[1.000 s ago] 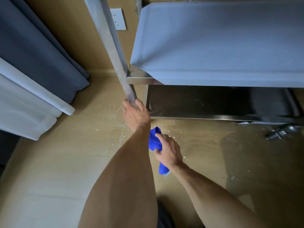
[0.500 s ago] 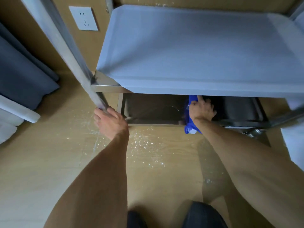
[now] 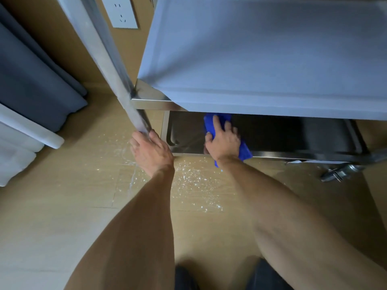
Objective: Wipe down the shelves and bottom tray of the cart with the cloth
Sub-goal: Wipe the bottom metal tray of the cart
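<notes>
Left hand [image 3: 151, 151] curled in a grip, right hand [image 3: 223, 142] pressing flat.

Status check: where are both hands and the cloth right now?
Left hand grips cart post. Right hand presses blue cloth flat on bottom tray. Shelf overhangs; nothing in the way.

**Much of cart out of sight**

Middle shelf [image 3: 261, 59] hides rear of bottom tray [image 3: 293, 141]; shelf cut off at top & right edges. Cloth [image 3: 244, 152] mostly under right hand [image 3: 223, 141]. Left hand [image 3: 151, 151] fingertips hidden behind cart post [image 3: 109, 59]. Caster [image 3: 339, 173] blurred.
</notes>
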A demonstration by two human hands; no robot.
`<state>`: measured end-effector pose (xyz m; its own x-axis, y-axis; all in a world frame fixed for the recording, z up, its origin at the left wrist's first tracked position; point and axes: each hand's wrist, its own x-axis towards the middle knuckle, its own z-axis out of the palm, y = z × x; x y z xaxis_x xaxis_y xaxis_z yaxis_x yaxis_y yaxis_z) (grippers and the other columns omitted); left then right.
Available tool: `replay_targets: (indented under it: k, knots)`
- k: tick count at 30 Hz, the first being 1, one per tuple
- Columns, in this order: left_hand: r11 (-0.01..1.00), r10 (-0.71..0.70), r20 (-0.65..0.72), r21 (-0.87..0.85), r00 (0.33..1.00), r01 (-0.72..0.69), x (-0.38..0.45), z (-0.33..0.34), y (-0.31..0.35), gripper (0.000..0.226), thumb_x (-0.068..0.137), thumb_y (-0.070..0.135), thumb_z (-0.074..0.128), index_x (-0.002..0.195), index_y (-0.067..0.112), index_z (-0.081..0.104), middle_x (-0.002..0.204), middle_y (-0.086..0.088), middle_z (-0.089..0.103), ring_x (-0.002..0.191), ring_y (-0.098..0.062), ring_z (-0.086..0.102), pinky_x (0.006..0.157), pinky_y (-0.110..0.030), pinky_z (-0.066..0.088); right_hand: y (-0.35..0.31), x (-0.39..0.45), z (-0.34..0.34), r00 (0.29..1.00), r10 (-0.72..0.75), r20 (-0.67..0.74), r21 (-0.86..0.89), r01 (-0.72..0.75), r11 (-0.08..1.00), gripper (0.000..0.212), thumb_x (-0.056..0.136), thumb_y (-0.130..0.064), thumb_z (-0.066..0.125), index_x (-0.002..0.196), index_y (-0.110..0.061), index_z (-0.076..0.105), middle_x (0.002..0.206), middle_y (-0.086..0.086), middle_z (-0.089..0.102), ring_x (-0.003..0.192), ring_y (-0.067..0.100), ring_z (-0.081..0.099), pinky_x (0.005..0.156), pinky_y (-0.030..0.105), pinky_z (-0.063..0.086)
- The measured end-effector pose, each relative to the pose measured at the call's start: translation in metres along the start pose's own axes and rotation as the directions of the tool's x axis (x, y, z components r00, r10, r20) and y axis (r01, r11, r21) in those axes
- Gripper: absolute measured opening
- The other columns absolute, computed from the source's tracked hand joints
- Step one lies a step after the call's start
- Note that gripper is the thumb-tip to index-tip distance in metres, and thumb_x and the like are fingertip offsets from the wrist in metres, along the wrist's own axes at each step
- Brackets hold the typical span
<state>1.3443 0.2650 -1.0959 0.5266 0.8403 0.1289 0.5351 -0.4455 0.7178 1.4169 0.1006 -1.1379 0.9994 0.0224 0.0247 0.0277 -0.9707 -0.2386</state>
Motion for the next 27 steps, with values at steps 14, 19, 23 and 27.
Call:
replay_targets:
  k: [14,19,23,27]
  knots:
    - [0.992,0.126,0.082,-0.001,0.989,-0.127,0.006,-0.013,-0.013,0.031,0.099,0.037,0.041,0.099,0.006,0.044,0.098,-0.015,0.055,0.086,-0.036,0.052,0.070,-0.034,0.031,0.081,0.016,-0.017,0.978,0.200,-0.053,0.066,-0.196,0.978,0.063,0.090,-0.032,0.056,0.150,-0.032,0.036,0.139,0.019,0.046,0.128,0.040,0.043,0.102,0.048,0.041]
    - [0.988,0.151,0.073,0.016,0.986,-0.153,0.008,-0.011,-0.015,0.031,0.100,0.036,0.042,0.099,0.006,0.046,0.096,-0.016,0.055,0.084,-0.036,0.052,0.070,-0.034,0.030,0.097,0.044,-0.024,0.982,0.187,0.028,0.063,-0.188,0.980,0.058,0.092,-0.030,0.057,0.147,-0.026,0.039,0.132,0.021,0.049,0.118,0.044,0.051,0.097,0.044,0.043]
    - [0.983,0.180,0.106,0.022,0.978,-0.184,0.010,-0.012,-0.018,0.030,0.101,0.036,0.042,0.099,0.006,0.044,0.096,-0.016,0.056,0.083,-0.036,0.052,0.071,-0.037,0.034,0.016,0.033,-0.014,0.996,-0.049,0.075,0.076,0.044,0.996,0.063,0.085,-0.024,0.060,0.146,-0.028,0.044,0.128,0.016,0.055,0.110,0.040,0.057,0.090,0.041,0.046]
    - [0.988,0.135,0.188,0.047,0.973,-0.146,0.015,-0.022,-0.012,0.030,0.101,0.034,0.044,0.101,0.004,0.045,0.103,-0.020,0.059,0.090,-0.039,0.054,0.072,-0.037,0.032,-0.072,-0.033,0.000,0.919,-0.362,0.160,0.082,0.353,0.932,0.067,0.083,-0.026,0.063,0.147,-0.031,0.042,0.126,0.007,0.057,0.109,0.032,0.055,0.086,0.040,0.048]
